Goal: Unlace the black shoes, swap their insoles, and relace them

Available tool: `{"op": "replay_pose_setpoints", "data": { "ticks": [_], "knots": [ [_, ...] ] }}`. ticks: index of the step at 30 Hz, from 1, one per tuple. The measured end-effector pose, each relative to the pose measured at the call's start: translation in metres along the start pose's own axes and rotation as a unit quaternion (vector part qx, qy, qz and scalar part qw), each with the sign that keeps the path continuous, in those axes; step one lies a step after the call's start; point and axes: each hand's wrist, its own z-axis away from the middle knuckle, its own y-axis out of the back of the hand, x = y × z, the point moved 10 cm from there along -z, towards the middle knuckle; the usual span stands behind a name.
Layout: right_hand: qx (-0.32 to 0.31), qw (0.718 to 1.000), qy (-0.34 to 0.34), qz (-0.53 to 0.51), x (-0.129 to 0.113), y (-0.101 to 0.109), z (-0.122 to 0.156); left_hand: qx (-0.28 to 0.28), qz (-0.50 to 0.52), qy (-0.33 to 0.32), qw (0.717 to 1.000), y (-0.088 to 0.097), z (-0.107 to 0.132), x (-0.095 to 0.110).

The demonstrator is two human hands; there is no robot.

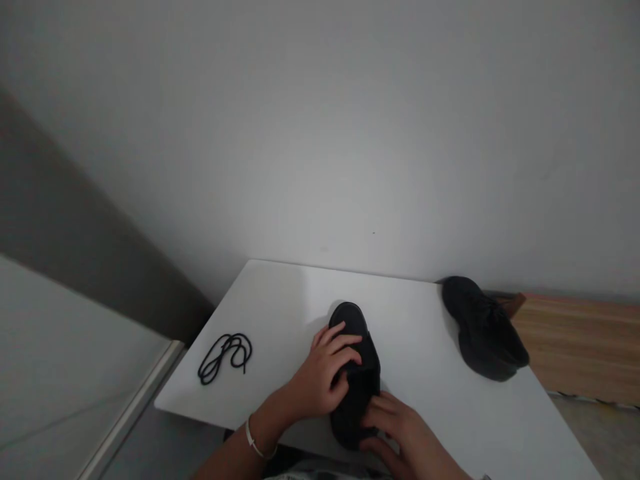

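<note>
A black shoe (354, 319) lies on the white table (420, 347), toe pointing away from me. My left hand (323, 377) rests over the shoe's left side and top, fingers curled onto it, a thin bracelet on the wrist. My right hand (400, 423) presses against the shoe's near right side at the heel end, fingers bent onto it. Both hands hold the shoe between them.
A loose black shoelace (225, 357) lies coiled at the table's left part. A second black shoe (483, 330) sits at the table's far right edge. A wooden surface (580, 347) lies to the right; a plain wall stands behind.
</note>
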Motion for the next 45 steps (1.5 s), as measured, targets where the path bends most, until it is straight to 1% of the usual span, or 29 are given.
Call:
{"op": "replay_pose_setpoints", "data": {
  "ticks": [2, 3, 5, 6, 8, 10, 11, 13, 14, 16, 19, 21, 23, 25, 26, 28, 30, 31, 32, 33, 35, 36, 38, 39, 40, 41, 43, 44, 45],
  "knots": [
    [-0.006, 1.000, -0.002, 0.013, 0.002, 0.000, 0.000, 0.014, -0.033, 0.018, 0.999, 0.018, 0.009, -0.010],
    [-0.010, 1.000, -0.006, 0.023, 0.004, 0.000, 0.000, 0.032, -0.062, 0.046, 0.997, 0.031, 0.015, -0.023],
    [-0.016, 0.999, -0.014, 0.043, 0.009, -0.002, 0.000, 0.076, -0.098, 0.112, 0.986, 0.063, 0.036, -0.058],
    [-0.019, 0.998, -0.018, 0.051, 0.011, -0.002, 0.000, 0.098, -0.116, 0.148, 0.977, 0.080, 0.050, -0.078],
    [-0.023, 0.998, -0.020, 0.061, 0.015, -0.003, 0.000, 0.131, -0.159, 0.222, 0.953, 0.113, 0.084, -0.119],
    [-0.024, 0.997, -0.019, 0.066, 0.018, -0.003, 0.000, 0.149, -0.199, 0.284, 0.926, 0.140, 0.120, -0.152],
    [-0.024, 0.997, -0.017, 0.066, 0.019, -0.003, 0.000, 0.152, -0.213, 0.304, 0.916, 0.149, 0.135, -0.163],
    [-0.022, 0.998, -0.018, 0.064, 0.021, -0.003, -0.001, 0.145, -0.230, 0.325, 0.906, 0.156, 0.159, -0.177],
    [-0.021, 0.998, -0.019, 0.063, 0.022, -0.003, -0.001, 0.139, -0.234, 0.331, 0.904, 0.156, 0.166, -0.181],
    [-0.023, 0.997, -0.024, 0.064, 0.023, -0.002, -0.002, 0.131, -0.239, 0.333, 0.902, 0.153, 0.173, -0.182],
    [-0.022, 0.997, -0.032, 0.070, 0.021, 0.000, -0.002, 0.138, -0.244, 0.319, 0.905, 0.149, 0.167, -0.174],
    [-0.014, 0.997, -0.029, 0.070, 0.016, 0.005, 0.000, 0.154, -0.241, 0.300, 0.910, 0.152, 0.156, -0.162],
    [0.012, 0.998, -0.005, 0.059, 0.002, 0.013, 0.002, 0.176, -0.234, 0.274, 0.916, 0.158, 0.142, -0.141],
    [0.054, 0.998, 0.030, 0.027, -0.017, 0.025, 0.004, 0.198, -0.223, 0.237, 0.925, 0.160, 0.122, -0.110],
    [0.076, 0.996, 0.045, 0.004, -0.028, 0.031, 0.004, 0.204, -0.214, 0.216, 0.930, 0.158, 0.111, -0.091],
    [0.105, 0.991, 0.055, -0.054, -0.045, 0.038, 0.002, 0.203, -0.187, 0.166, 0.947, 0.145, 0.085, -0.049],
    [0.102, 0.983, 0.055, -0.140, -0.057, 0.036, -0.003, 0.189, -0.132, 0.091, 0.969, 0.122, 0.059, -0.004],
    [0.097, 0.974, 0.050, -0.197, -0.059, 0.033, -0.007, 0.162, -0.112, 0.061, 0.979, 0.105, 0.047, 0.015],
    [0.097, 0.960, 0.042, -0.259, -0.059, 0.032, -0.011, 0.119, -0.098, 0.024, 0.988, 0.086, 0.037, 0.032],
    [0.108, 0.942, 0.030, -0.318, -0.055, 0.032, -0.014, 0.081, -0.084, 0.006, 0.993, 0.068, 0.029, 0.044],
    [0.142, 0.908, -0.003, -0.395, -0.042, 0.034, -0.018, 0.041, -0.075, 0.000, 0.996, 0.046, 0.021, 0.055],
    [0.153, 0.898, -0.021, -0.412, -0.035, 0.034, -0.018, 0.032, -0.071, -0.001, 0.997, 0.040, 0.020, 0.057],
    [0.144, 0.894, -0.047, -0.422, -0.025, 0.031, -0.018, 0.026, -0.058, -0.005, 0.998, 0.037, 0.019, 0.058],
    [0.128, 0.893, -0.053, -0.428, -0.024, 0.029, -0.017, 0.023, -0.048, -0.002, 0.999, 0.037, 0.020, 0.056],
    [0.111, 0.888, -0.055, -0.444, -0.023, 0.027, -0.015, 0.018, -0.038, 0.004, 0.999, 0.039, 0.021, 0.054],
    [0.103, 0.873, -0.057, -0.473, -0.023, 0.027, -0.012, 0.006, -0.026, 0.012, 1.000, 0.040, 0.022, 0.050],
    [0.122, 0.826, -0.064, -0.547, -0.017, 0.039, -0.003, -0.012, -0.008, 0.040, 0.999, 0.047, 0.026, 0.039],
    [0.148, 0.793, -0.070, -0.587, -0.010, 0.049, 0.004, -0.015, -0.001, 0.056, 0.998, 0.053, 0.028, 0.031],
    [0.183, 0.768, -0.070, -0.610, -0.003, 0.064, 0.013, 0.001, 0.000, 0.074, 0.997, 0.064, 0.031, 0.022]
  ]
}}
